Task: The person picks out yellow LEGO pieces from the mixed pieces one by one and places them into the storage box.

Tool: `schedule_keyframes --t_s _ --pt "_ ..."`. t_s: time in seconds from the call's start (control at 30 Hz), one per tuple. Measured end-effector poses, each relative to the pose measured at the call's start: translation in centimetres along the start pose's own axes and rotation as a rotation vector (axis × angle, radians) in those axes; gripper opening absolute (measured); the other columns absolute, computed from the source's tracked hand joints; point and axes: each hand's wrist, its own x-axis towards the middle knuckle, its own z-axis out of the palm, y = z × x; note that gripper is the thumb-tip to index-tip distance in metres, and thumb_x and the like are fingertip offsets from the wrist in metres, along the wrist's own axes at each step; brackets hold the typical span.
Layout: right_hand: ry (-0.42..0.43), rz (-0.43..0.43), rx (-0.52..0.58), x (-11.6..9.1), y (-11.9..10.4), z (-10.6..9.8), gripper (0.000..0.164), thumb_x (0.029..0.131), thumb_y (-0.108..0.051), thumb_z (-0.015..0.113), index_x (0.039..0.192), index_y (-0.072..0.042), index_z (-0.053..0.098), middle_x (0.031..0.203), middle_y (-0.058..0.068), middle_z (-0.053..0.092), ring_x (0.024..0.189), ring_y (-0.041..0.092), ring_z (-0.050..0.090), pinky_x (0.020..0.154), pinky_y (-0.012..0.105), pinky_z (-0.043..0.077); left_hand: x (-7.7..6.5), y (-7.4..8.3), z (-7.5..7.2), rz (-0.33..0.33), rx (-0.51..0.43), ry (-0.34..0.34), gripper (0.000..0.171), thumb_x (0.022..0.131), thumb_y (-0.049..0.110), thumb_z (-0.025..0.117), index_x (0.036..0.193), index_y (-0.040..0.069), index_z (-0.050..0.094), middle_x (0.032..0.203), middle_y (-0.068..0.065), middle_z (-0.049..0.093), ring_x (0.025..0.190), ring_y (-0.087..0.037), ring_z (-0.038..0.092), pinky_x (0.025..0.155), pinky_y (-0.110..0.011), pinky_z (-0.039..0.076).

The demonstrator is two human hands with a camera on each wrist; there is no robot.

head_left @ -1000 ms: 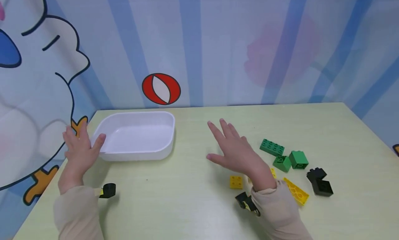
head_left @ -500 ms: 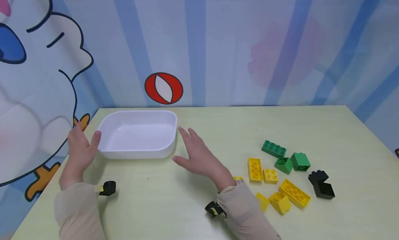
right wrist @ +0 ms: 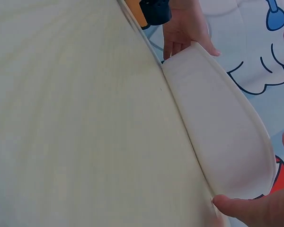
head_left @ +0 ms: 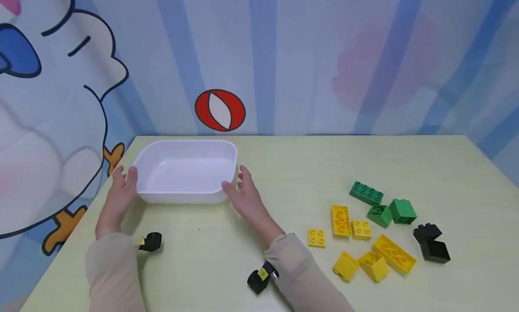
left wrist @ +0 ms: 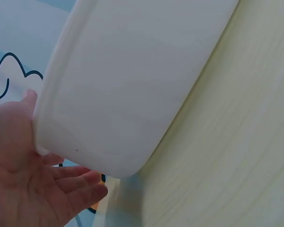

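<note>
A white plastic tray [head_left: 184,197] stands near the back left of the table. My left hand [head_left: 117,201] is at its left end: the thumb lies by the rim and the loosely stretched fingers reach along the outside, lower down in the left wrist view. My right hand [head_left: 248,201] is at the tray's front right corner, thumb overlapping the corner and fingers pointing up beside the right wall. Whether the right fingers touch the wall is unclear. In the right wrist view both hands flank the tray [right wrist: 217,123].
To the right lie several yellow bricks [head_left: 341,221], green bricks [head_left: 366,193] and black bricks [head_left: 434,250] on the pale table [head_left: 194,276]. A printed backdrop [head_left: 300,55] rises behind the table. Small black cameras [head_left: 152,241] sit at the wrists.
My right hand has moved left from above the yellow bricks to the tray's right corner. The left hand has lowered slightly beside the tray's left end. The yellow bricks have come into full view.
</note>
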Motion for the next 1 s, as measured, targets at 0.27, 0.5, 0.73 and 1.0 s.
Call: schedule_keyframes --t_s 0.27,0.5,0.73,1.0 --pt "0.029 0.037 0.034 1.2 -0.1 0.1 0.063 0.084 -0.032 0.053 0.138 -0.015 0.026 0.138 0.011 0.038 0.124 0.029 0.034 0.097 0.044 0.033 -0.1 -0.1 0.4 0.024 -0.074 -0.016 0.068 0.092 0.05 0.021 0.139 0.0 0.013 0.14 -0.031 0.023 0.125 -0.046 0.021 0.097 -0.067 0.015" --pt "0.056 -0.007 0.074 1.7 0.3 0.2 0.058 0.081 -0.018 0.054 0.134 -0.013 0.032 0.133 0.01 0.042 0.118 0.027 0.038 0.093 0.04 0.038 0.2 -0.2 0.3 0.007 -0.056 -0.043 0.061 0.094 0.042 0.018 0.138 -0.001 0.014 0.139 -0.031 0.025 0.12 -0.044 0.031 0.098 -0.06 0.025" --pt "0.064 0.019 0.03 1.2 0.0 -0.9 0.072 0.074 -0.013 0.052 0.139 -0.015 0.021 0.131 0.011 0.042 0.116 0.024 0.041 0.086 0.037 0.043 0.3 0.2 0.6 0.059 -0.032 -0.109 0.06 0.095 0.039 0.023 0.141 0.011 -0.001 0.138 -0.034 0.022 0.117 -0.047 0.034 0.096 -0.063 0.024" --pt "0.025 0.054 -0.205 0.3 -0.5 -3.3 0.075 0.074 -0.019 0.053 0.14 -0.014 0.018 0.132 0.01 0.044 0.107 0.021 0.048 0.08 0.035 0.045 0.2 1.2 1.1 0.047 0.063 -0.182 0.061 0.093 0.042 0.031 0.142 0.013 0.01 0.134 -0.029 0.032 0.11 -0.043 0.04 0.093 -0.062 0.03"
